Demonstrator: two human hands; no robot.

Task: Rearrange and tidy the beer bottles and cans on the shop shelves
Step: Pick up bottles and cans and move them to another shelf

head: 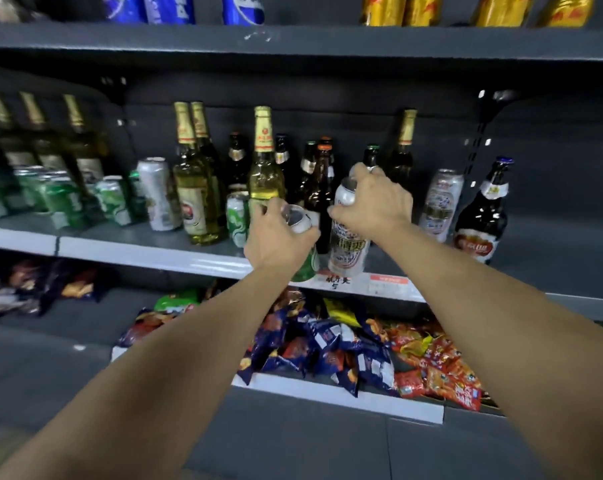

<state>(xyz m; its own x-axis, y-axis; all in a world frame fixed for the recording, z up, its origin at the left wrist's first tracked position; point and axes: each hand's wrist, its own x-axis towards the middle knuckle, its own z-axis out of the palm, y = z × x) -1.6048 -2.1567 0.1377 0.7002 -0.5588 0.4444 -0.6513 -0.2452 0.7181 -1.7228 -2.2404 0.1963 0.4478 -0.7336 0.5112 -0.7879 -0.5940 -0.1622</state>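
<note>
My left hand [277,237] grips a green beer can [306,266] by its top at the front edge of the middle shelf [147,252]. Just to its right, my right hand [374,202] grips the top of a tall white and red can [348,247]. Behind them stand brown bottles [319,192] and clear gold-capped bottles [265,174]. A small green can [237,218] sits left of my left hand. Another white can [440,204] and a dark bottle with a red label [483,216] stand to the right.
Green cans [61,199] and more bottles fill the shelf's left part, with a tall silver can [158,194] beside them. Blue and gold cans [421,8] line the top shelf. Snack packets [345,344] are heaped on the lower shelf.
</note>
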